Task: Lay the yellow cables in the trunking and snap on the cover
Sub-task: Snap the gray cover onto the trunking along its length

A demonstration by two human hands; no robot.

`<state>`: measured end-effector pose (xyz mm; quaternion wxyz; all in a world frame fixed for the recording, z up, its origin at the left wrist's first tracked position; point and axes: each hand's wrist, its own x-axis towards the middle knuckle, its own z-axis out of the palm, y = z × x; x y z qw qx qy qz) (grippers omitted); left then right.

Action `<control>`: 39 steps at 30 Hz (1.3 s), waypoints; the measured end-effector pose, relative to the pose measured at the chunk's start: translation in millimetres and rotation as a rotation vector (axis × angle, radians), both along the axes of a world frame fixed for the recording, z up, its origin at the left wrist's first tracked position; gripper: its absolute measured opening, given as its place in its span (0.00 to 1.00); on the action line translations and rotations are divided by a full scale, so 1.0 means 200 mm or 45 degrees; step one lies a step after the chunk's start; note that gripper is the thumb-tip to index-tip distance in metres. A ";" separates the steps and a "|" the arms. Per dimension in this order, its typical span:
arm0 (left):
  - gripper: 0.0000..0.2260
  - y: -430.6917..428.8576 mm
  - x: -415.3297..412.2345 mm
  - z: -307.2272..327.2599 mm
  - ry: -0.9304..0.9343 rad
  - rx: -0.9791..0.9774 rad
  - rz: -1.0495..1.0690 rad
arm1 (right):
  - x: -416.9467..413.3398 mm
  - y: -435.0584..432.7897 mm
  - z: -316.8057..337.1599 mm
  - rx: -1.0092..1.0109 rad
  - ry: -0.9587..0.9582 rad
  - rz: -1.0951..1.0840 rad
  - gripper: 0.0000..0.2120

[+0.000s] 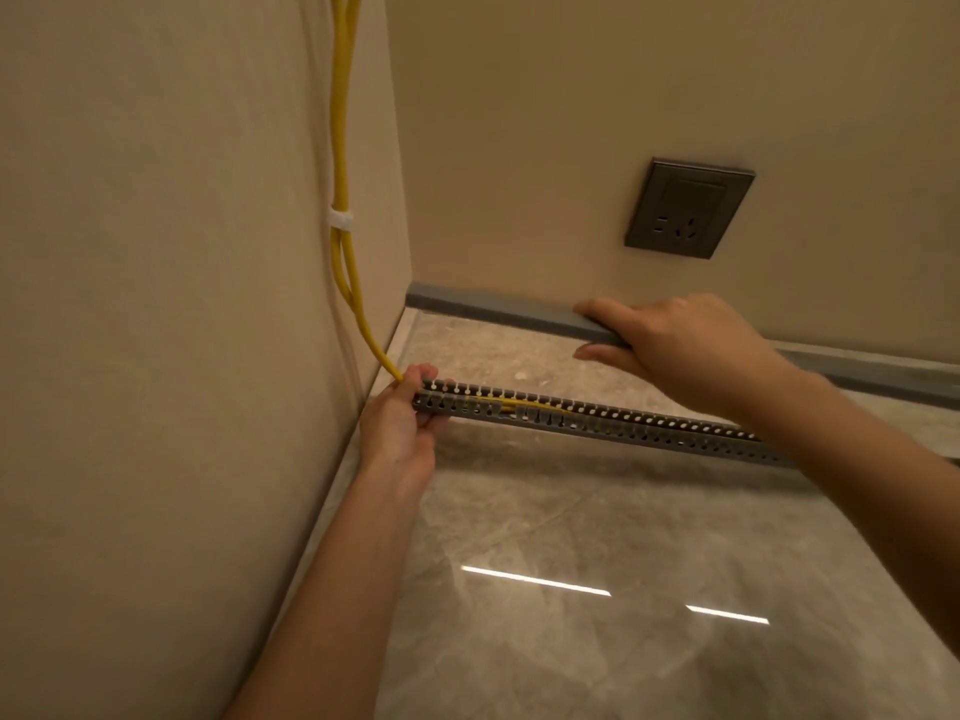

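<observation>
Two yellow cables (340,148) run down the left wall, bound by a white tie (340,219), and curve into the left end of the grey slotted trunking (597,420). A short yellow stretch shows inside the channel. My left hand (402,418) grips the trunking's left end, where the cables enter, and holds it above the floor. My right hand (670,343) grips the grey cover (493,308), a long flat strip held above and behind the trunking, near the far wall. My right forearm hides the trunking's right part.
A grey wall socket (688,207) sits on the far wall. The glossy tiled floor (623,563) spreads below, meeting the left wall (156,304) along a pale skirting strip. The corner of the two walls is just behind the trunking's left end.
</observation>
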<state>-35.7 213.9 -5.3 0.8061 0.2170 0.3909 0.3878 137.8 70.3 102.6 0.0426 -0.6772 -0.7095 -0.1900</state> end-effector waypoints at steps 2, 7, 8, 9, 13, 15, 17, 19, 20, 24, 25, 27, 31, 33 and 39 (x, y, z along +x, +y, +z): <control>0.08 0.00 -0.01 0.00 -0.030 -0.042 -0.016 | 0.02 0.00 -0.08 -0.025 0.011 0.007 0.32; 0.09 0.00 -0.04 0.00 -0.079 -0.066 -0.043 | 0.08 -0.02 -0.26 -0.183 -0.020 -0.049 0.34; 0.09 0.00 -0.04 0.00 -0.081 -0.076 -0.034 | 0.08 -0.02 -0.29 -0.204 -0.016 -0.064 0.33; 0.08 -0.01 -0.04 0.00 -0.082 -0.082 -0.026 | 0.07 -0.03 -0.31 -0.218 -0.007 -0.077 0.32; 0.09 -0.01 -0.04 0.02 -0.046 -0.077 -0.035 | 0.05 -0.04 -0.36 -0.204 0.033 -0.146 0.25; 0.09 -0.01 -0.04 0.02 -0.014 -0.073 -0.040 | 0.03 -0.03 -0.37 -0.202 0.007 -0.173 0.24; 0.07 -0.01 -0.04 0.02 0.008 -0.062 -0.048 | 0.02 -0.02 -0.38 -0.227 -0.005 -0.156 0.22; 0.05 -0.01 -0.04 0.02 0.021 -0.056 -0.054 | 0.00 -0.02 -0.39 -0.248 0.043 -0.129 0.21; 0.05 -0.02 -0.03 0.02 0.025 -0.053 -0.054 | -0.01 -0.01 -0.40 -0.258 0.079 -0.123 0.21; 0.06 -0.03 -0.01 0.03 0.039 -0.009 -0.047 | -0.08 0.02 -0.40 -0.257 0.220 -0.133 0.22; 0.06 -0.04 -0.01 0.03 0.038 0.001 -0.049 | -0.10 0.03 -0.39 -0.242 0.238 -0.127 0.23; 0.06 -0.05 0.00 0.04 0.032 0.020 -0.056 | -0.16 0.07 -0.37 -0.211 0.235 -0.097 0.24; 0.07 -0.08 0.00 0.05 -0.023 0.025 -0.055 | -0.26 0.14 -0.34 -0.154 0.160 0.028 0.20; 0.06 -0.08 -0.01 0.05 -0.054 -0.002 -0.063 | -0.29 0.16 -0.33 -0.099 0.164 0.050 0.17; 0.04 -0.08 -0.03 0.08 -0.157 -0.159 -0.075 | -0.29 0.18 -0.32 -0.112 0.257 -0.003 0.16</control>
